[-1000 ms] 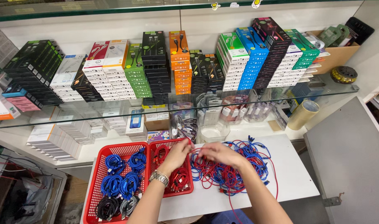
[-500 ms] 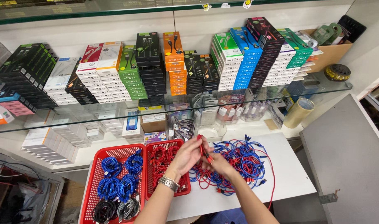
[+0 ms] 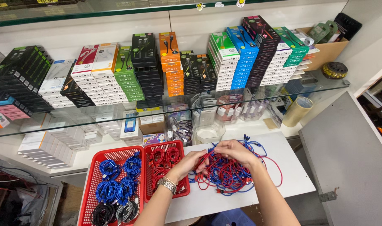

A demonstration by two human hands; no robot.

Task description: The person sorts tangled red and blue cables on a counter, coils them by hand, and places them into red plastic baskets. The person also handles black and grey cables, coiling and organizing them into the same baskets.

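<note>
Tangled cable heap (image 3: 230,173): red and blue, right of red basket (image 3: 166,171). Left hand (image 3: 191,163) and right hand (image 3: 235,150) pinch red strands, now spread wider apart.

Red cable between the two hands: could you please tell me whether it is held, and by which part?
Yes: both the left hand and right hand pinch a strand of red cable, pulled from the tangled cable pile.
</note>
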